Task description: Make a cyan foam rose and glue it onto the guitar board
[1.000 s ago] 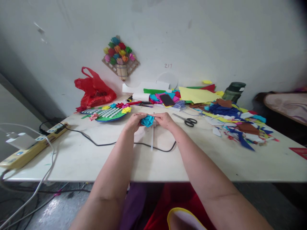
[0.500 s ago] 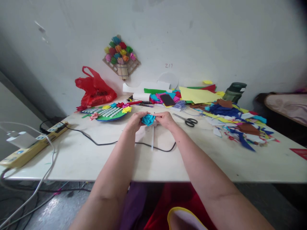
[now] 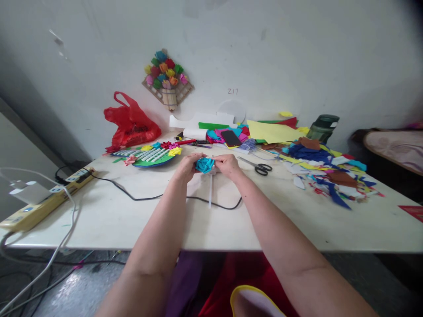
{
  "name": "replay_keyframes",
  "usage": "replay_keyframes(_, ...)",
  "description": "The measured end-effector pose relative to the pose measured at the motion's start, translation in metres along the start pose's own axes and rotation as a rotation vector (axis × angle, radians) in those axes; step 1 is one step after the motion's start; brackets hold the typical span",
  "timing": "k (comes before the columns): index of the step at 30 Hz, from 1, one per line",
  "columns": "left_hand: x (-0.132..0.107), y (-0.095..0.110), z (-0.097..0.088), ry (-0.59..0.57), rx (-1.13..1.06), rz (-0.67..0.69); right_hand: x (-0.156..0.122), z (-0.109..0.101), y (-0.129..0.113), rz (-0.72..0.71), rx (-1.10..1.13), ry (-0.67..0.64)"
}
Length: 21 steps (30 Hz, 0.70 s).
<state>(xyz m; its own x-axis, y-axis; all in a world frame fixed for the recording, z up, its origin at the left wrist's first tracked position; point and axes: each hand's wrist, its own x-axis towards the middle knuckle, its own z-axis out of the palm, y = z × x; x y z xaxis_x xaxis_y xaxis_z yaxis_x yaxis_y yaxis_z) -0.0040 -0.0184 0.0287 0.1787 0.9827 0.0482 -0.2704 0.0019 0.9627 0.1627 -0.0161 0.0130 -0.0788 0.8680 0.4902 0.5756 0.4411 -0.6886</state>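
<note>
Holding the blue paper flower (image 3: 205, 165) in my left hand (image 3: 189, 166), right hand (image 3: 228, 165) pinching its side, well inside the near edge of the table (image 3: 218, 231); folds face me more than earlier, suggesting shaping continues

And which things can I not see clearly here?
In the head view:
Blue flower: far side turned from the camera.
Left hand: some fingertips hidden behind the flower.
Right hand: fingertips' exact grip too small to tell.
Black cable: partly covered by the left forearm.
Red sheet: cut off by the right edge.
Red bag: lettering too blurred.
</note>
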Motion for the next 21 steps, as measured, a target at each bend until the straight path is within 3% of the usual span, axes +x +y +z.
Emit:
replay_keyframes(8,-0.001,0.003,-0.009,-0.215,0.058,0.076,0.008,0.005,0.021,0.001,0.137,-0.04)
replay_keyframes(21,0.002,-0.003,-0.014,-0.265,0.068,0.062,0.005,-0.003,0.01,-0.041,0.394,-0.122)
